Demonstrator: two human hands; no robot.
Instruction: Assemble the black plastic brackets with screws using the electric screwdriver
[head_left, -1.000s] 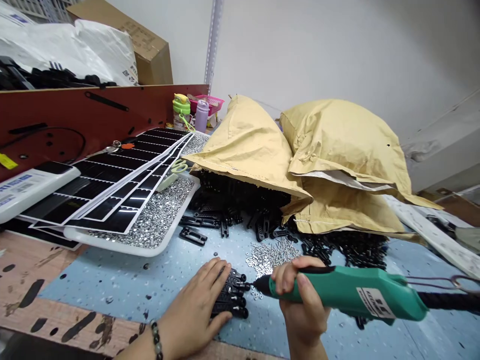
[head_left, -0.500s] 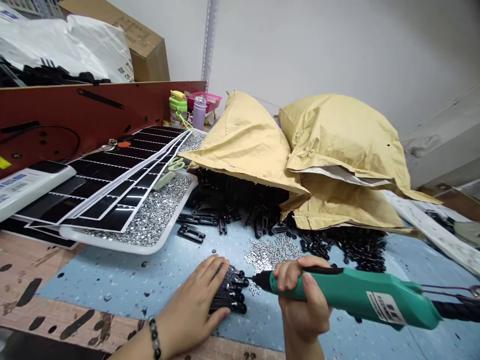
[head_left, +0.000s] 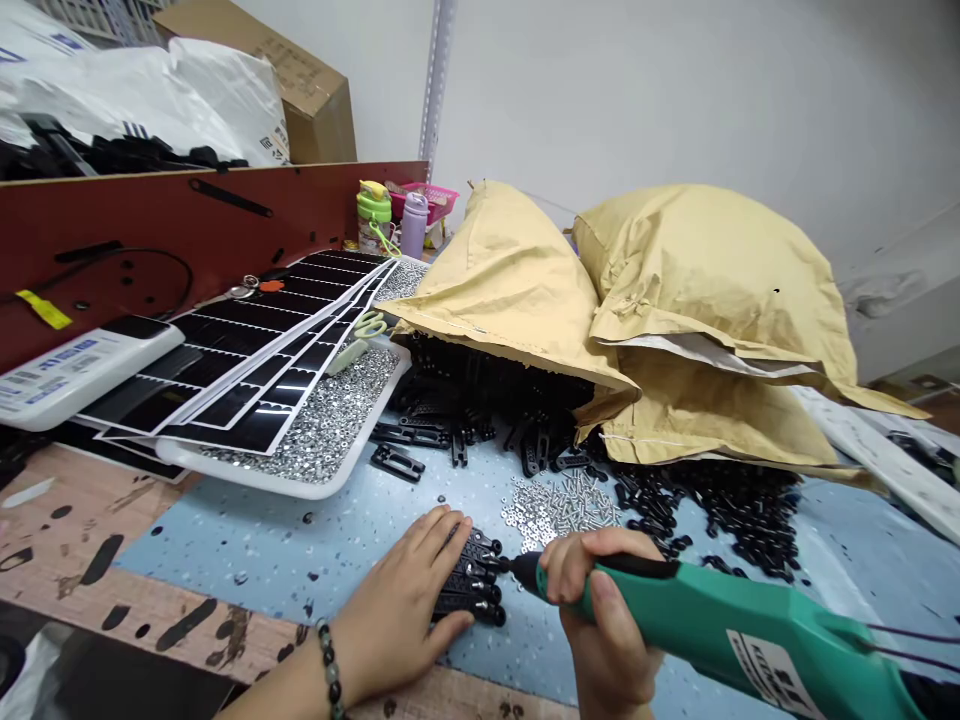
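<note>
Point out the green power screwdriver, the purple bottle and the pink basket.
Green power screwdriver (head_left: pixel 705 610): head view, body.
Purple bottle (head_left: pixel 414 228): head view, side.
Pink basket (head_left: pixel 444 203): head view, wall.

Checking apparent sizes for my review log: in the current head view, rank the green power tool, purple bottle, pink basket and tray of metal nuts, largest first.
1. Green power tool
2. Tray of metal nuts
Purple bottle and pink basket: unsure, since the bottle partly hides the basket.
</note>
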